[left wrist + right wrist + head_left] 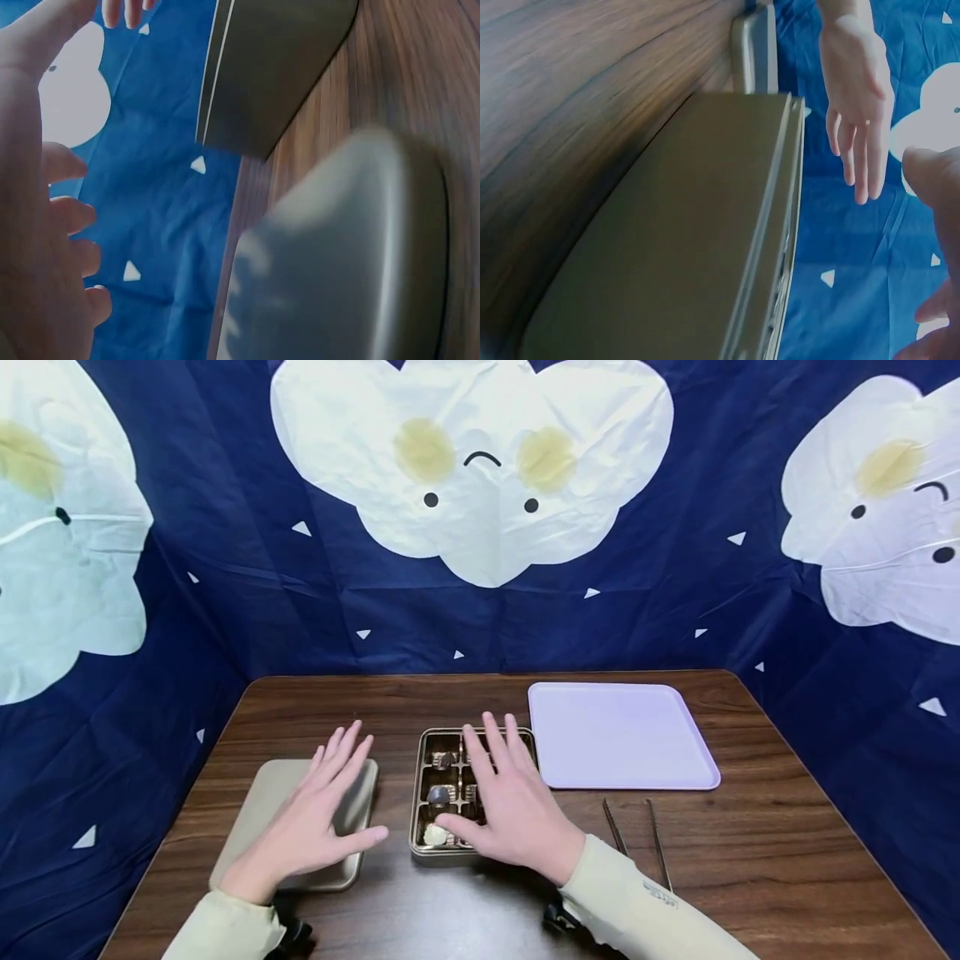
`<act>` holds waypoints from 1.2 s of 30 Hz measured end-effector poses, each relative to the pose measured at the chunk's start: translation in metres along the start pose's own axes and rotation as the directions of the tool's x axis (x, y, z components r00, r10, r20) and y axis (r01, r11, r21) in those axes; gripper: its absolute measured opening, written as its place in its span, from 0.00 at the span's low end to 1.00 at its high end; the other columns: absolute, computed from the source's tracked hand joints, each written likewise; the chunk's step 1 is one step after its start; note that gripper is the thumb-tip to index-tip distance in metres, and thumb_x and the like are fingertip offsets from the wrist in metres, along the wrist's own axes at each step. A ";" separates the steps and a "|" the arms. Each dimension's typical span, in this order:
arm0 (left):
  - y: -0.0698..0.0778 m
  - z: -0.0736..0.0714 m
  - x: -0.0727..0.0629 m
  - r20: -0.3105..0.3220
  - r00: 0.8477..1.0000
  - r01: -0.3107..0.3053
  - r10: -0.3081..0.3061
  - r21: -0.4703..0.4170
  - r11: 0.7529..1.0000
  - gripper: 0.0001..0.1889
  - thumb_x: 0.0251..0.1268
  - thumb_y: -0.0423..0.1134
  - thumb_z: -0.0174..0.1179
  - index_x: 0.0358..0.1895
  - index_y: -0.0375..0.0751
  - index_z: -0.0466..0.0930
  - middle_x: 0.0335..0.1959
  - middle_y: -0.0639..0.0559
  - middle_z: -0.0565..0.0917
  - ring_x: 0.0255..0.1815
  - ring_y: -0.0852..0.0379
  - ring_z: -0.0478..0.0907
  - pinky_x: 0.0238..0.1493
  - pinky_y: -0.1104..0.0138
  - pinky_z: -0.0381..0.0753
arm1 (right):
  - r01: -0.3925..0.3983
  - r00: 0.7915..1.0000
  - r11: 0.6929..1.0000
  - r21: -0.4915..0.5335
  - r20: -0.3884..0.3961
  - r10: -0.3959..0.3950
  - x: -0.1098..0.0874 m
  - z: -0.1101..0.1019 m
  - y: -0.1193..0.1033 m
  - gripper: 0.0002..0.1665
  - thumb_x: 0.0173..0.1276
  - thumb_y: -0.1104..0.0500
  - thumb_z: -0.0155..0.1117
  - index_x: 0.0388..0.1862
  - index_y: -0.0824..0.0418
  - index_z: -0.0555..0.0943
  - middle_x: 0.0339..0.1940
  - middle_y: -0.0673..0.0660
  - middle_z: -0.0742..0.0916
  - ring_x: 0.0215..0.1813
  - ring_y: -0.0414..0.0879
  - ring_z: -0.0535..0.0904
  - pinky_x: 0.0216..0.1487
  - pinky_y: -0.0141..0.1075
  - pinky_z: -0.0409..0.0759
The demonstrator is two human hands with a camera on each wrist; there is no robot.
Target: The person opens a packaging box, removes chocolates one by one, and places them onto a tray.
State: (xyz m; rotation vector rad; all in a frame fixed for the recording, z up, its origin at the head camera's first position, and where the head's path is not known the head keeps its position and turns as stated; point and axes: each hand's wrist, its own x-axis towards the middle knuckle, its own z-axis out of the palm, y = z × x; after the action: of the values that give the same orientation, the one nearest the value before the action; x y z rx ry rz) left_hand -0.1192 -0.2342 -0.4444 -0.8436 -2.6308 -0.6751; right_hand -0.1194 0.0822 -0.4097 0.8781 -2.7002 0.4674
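In the head view my left hand (307,831) hovers with spread fingers over a flat gold-grey tin lid (262,789) on the left of the table. Nothing is held in it. My right hand (517,810), fingers extended and thumb apart, is above a gold tin box (415,814) and hides its right half. Divided compartments show inside the tin. Its left column holds a small dark piece (446,761), a grey rounded piece (438,795) and a whitish piece (435,834). The right wrist view shows the tin's side wall (667,225) below that hand, apart from it.
A pale lilac tray (622,735) lies at the back right of the wooden table (780,860). In front of it are metal tweezers (658,843), partly covered by the right sleeve. A dark blue cloth with cloud faces (480,618) hangs around the table.
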 end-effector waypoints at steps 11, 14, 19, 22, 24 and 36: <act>0.012 0.019 0.017 0.111 0.994 -0.008 0.010 -0.019 1.000 0.60 0.59 0.67 0.71 0.88 0.51 0.44 0.88 0.45 0.42 0.87 0.37 0.40 0.86 0.57 0.35 | -0.108 0.994 0.994 -0.031 -0.029 0.107 -0.033 -0.020 0.039 0.67 0.68 0.25 0.63 0.87 0.65 0.49 0.85 0.73 0.55 0.84 0.74 0.47 0.81 0.61 0.58; 0.012 0.023 0.017 0.123 0.992 -0.010 0.013 -0.030 1.000 0.59 0.60 0.66 0.71 0.87 0.49 0.47 0.88 0.44 0.45 0.87 0.37 0.43 0.86 0.61 0.34 | -0.114 0.993 0.992 -0.050 -0.044 0.112 -0.043 -0.026 0.047 0.66 0.68 0.26 0.64 0.86 0.68 0.52 0.84 0.75 0.57 0.83 0.76 0.49 0.80 0.62 0.60; 0.012 0.029 0.020 0.158 0.987 0.013 -0.004 -0.058 0.998 0.56 0.63 0.67 0.68 0.86 0.44 0.52 0.87 0.43 0.50 0.86 0.37 0.47 0.86 0.57 0.38 | -0.157 0.987 0.985 -0.069 -0.052 0.154 -0.057 -0.036 0.061 0.66 0.67 0.26 0.65 0.85 0.69 0.55 0.83 0.76 0.60 0.81 0.77 0.53 0.79 0.63 0.61; 0.012 0.031 0.022 0.195 0.980 0.040 -0.026 -0.071 0.997 0.55 0.64 0.66 0.68 0.86 0.44 0.53 0.86 0.42 0.53 0.86 0.36 0.48 0.84 0.44 0.46 | -0.176 0.983 0.980 -0.087 -0.064 0.171 -0.066 -0.041 0.071 0.66 0.65 0.26 0.67 0.83 0.70 0.58 0.81 0.77 0.64 0.80 0.78 0.57 0.78 0.64 0.63; 0.011 0.033 0.024 0.214 0.976 0.050 -0.031 -0.082 0.995 0.53 0.64 0.65 0.69 0.85 0.43 0.55 0.85 0.40 0.55 0.85 0.34 0.50 0.81 0.37 0.51 | -0.186 0.981 0.977 -0.107 -0.082 0.178 -0.075 -0.044 0.078 0.66 0.64 0.27 0.69 0.82 0.71 0.59 0.79 0.77 0.66 0.78 0.78 0.60 0.76 0.65 0.66; 0.008 0.038 0.027 0.242 0.970 0.045 -0.011 -0.136 0.990 0.47 0.64 0.54 0.71 0.82 0.38 0.62 0.81 0.35 0.64 0.83 0.31 0.54 0.79 0.34 0.52 | -0.295 0.954 0.944 -0.149 -0.105 0.281 -0.132 -0.055 0.106 0.62 0.62 0.34 0.76 0.77 0.77 0.65 0.69 0.79 0.75 0.66 0.76 0.74 0.61 0.66 0.79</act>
State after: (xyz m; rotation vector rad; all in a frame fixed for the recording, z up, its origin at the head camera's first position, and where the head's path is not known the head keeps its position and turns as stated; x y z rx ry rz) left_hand -0.1403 -0.1961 -0.4631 -0.9866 -2.8418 -0.8216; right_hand -0.0719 0.2532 -0.4280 0.4111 -2.7526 0.3248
